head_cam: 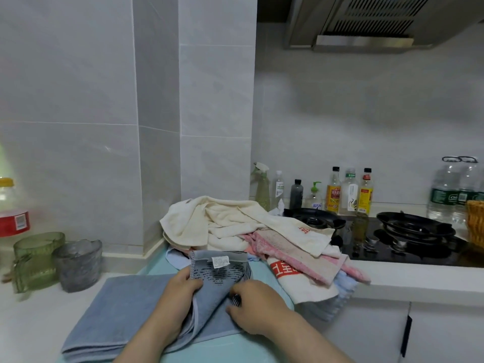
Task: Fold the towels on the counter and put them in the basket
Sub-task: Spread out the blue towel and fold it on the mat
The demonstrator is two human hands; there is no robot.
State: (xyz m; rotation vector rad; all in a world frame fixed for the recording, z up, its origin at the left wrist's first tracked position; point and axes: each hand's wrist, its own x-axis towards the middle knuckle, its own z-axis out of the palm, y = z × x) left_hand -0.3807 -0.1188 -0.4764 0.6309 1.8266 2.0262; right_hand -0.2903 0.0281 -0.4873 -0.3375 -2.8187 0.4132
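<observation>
A blue-grey towel (pixel 123 307) lies spread on the counter in front of me, over a pale turquoise cloth (pixel 157 267). My left hand (pixel 175 294) pinches its raised end, which shows a white care label and dark dashes. My right hand (pixel 251 307) grips the same end from the right, fingers curled on the fabric. Behind lies a heap of towels (pixel 235 226): cream ones on top, a pink one and a white one with red print hanging over the counter edge. A wicker basket (pixel 475 224) shows at the far right edge, mostly cut off.
A green glass (pixel 36 260) and a grey glass (pixel 78 265) stand at the left, next to a red-labelled jar (pixel 13 221). A black gas hob (pixel 392 237) lies right of the heap. Several bottles (pixel 348 192) line the wall; large water bottles (pixel 455 189) stand beside the basket.
</observation>
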